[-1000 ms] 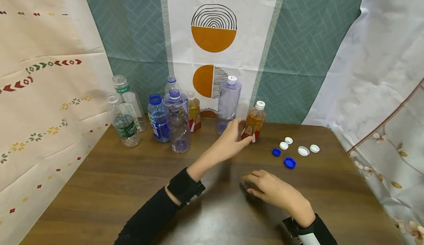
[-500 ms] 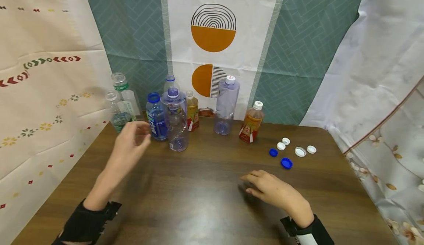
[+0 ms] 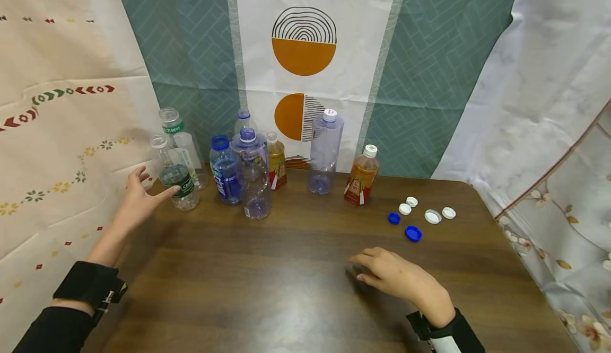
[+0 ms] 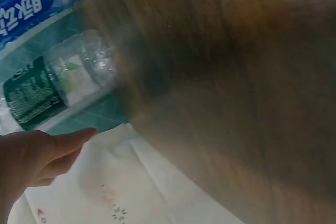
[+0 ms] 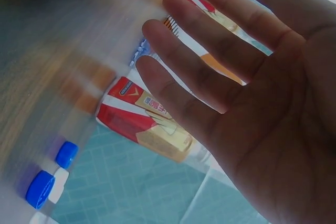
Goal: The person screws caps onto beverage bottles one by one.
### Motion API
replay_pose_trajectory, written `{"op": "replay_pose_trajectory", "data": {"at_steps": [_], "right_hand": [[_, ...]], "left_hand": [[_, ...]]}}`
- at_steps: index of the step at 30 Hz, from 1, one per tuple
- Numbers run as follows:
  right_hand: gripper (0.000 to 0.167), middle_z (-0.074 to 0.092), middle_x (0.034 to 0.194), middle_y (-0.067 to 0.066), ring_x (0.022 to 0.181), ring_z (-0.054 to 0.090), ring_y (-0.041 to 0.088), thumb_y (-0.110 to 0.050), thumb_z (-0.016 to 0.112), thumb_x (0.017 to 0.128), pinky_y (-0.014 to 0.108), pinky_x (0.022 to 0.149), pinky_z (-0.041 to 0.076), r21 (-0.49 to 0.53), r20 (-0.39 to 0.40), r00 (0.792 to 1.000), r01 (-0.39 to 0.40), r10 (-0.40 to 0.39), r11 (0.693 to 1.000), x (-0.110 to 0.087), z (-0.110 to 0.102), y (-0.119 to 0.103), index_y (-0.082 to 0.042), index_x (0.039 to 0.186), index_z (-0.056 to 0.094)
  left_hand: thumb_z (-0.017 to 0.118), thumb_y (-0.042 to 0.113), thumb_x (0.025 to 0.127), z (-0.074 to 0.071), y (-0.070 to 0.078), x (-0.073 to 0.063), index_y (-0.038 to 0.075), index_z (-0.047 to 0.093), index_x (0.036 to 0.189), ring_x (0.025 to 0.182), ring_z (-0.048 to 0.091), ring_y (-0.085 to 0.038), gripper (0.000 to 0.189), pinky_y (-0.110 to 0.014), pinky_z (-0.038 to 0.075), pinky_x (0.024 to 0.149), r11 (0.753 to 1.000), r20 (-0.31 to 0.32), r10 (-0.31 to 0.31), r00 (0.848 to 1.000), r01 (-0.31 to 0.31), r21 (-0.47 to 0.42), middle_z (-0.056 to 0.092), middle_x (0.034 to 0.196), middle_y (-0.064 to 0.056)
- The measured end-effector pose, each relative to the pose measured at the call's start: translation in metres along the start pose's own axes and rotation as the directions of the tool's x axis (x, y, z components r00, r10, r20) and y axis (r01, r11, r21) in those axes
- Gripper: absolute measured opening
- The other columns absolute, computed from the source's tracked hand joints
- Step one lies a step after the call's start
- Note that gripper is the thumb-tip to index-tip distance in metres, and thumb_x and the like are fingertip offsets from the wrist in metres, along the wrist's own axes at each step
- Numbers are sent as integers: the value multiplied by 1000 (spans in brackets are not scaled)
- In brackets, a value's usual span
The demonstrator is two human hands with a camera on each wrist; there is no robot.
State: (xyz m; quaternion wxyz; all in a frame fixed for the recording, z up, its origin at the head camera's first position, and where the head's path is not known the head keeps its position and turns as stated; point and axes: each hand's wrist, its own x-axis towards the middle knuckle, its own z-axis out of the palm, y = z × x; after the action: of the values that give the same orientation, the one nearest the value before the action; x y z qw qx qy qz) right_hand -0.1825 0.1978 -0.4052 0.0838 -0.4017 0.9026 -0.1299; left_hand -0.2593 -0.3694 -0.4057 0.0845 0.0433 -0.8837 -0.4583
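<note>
My left hand (image 3: 136, 203) is at the table's left side, fingers and thumb spread around the near side of a clear plastic bottle with a dark green label (image 3: 177, 182). The bottle stands upright without a cap. Its thumb overlaps the label in the head view; whether it touches I cannot tell. In the left wrist view, the fingers (image 4: 58, 150) lie beside the bottle (image 4: 34, 95). My right hand (image 3: 398, 277) hovers or rests low over the table's right half, holding nothing; its fingers (image 5: 181, 51) are spread and nearly straight in the right wrist view.
Behind stands a taller uncapped bottle (image 3: 187, 149). Rightward are a blue-labelled bottle (image 3: 226, 178), a clear bottle (image 3: 256, 188), a small tea bottle (image 3: 277, 162), a capped purple-tinted bottle (image 3: 325, 154) and a capped tea bottle (image 3: 361, 181). Several white and blue caps (image 3: 413, 234) lie right.
My left hand has left the capped tea bottle and swung left across the table to the green-labelled bottle, its fingers spreading. The right hand has stayed in place.
</note>
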Motion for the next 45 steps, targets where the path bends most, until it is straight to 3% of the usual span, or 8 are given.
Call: {"op": "replay_pose_trajectory", "data": {"at_steps": [7, 13, 17, 25, 29, 32, 38, 45], "right_hand": [[33, 68, 119, 7, 108, 66, 24, -17, 69, 98, 36, 86, 58, -3, -4, 1000, 24, -24, 1000, 0, 2, -1, -5, 128, 66], [32, 68, 119, 6, 107, 66, 23, -17, 69, 98, 36, 86, 58, -5, -4, 1000, 26, -26, 1000, 0, 2, -3, -6, 129, 66], [32, 68, 120, 7, 108, 66, 23, -17, 68, 99, 36, 86, 58, 3, 6, 1000, 17, -17, 1000, -2, 3, -3, -7, 129, 66], [32, 68, 119, 6, 107, 66, 21, -17, 69, 98, 34, 85, 58, 12, 27, 1000, 1, -2, 1000, -3, 2, -2, -7, 128, 66], [32, 68, 119, 7, 105, 67, 19, -17, 69, 98, 31, 83, 58, 42, 50, 999, -14, 12, 999, -2, 1, -2, -6, 128, 66], [32, 68, 120, 7, 105, 67, 18, -18, 69, 98, 32, 84, 58, 49, 68, 997, -30, 27, 998, -2, 0, -1, -6, 128, 66], [33, 67, 123, 8, 109, 66, 22, -18, 69, 98, 35, 87, 58, 21, 82, 996, -30, 29, 999, -2, 1, -1, -7, 129, 66], [33, 68, 121, 8, 105, 67, 20, -17, 70, 98, 33, 84, 59, 28, 89, 996, -31, 29, 999, -3, -1, -2, -7, 129, 66]], "left_hand": [[66, 42, 98, 9, -11, 19, 4, -15, 158, 146, 12, -59, 108, -71, 25, 112, 993, 73, -49, 996, 57, -100, -4, 162, -36], [69, 43, 96, 16, -7, 23, -11, 14, 152, 133, 33, -51, 95, -61, 37, 99, 1000, -8, -9, 1000, 9, -16, 25, 151, -39], [68, 46, 96, 18, 0, 20, -11, 17, 152, 134, 33, -54, 95, -66, 36, 100, 1000, -21, 7, 1000, -6, 15, 25, 152, -41], [71, 47, 93, 23, 35, -13, -10, 26, 147, 123, 43, -45, 91, -55, 41, 89, 994, -28, 81, 996, -79, 71, 38, 143, -37], [76, 43, 91, 30, 61, -39, -7, 27, 151, 131, 42, -50, 92, -62, 42, 98, 994, 18, 88, 996, -88, 59, 37, 148, -38], [79, 41, 89, 38, 78, -57, -2, 31, 151, 130, 47, -50, 89, -59, 46, 99, 993, 71, 89, 993, -94, 72, 43, 145, -35], [82, 39, 86, 68, 107, -83, 3, 40, 146, 127, 53, -47, 82, -58, 50, 98, 990, 183, 118, 976, -130, 55, 51, 141, -28], [87, 28, 82, 116, 128, -96, 7, 48, 138, 121, 61, -36, 72, -52, 52, 97, 972, 284, 237, 929, -225, -75, 61, 132, -17]]}}
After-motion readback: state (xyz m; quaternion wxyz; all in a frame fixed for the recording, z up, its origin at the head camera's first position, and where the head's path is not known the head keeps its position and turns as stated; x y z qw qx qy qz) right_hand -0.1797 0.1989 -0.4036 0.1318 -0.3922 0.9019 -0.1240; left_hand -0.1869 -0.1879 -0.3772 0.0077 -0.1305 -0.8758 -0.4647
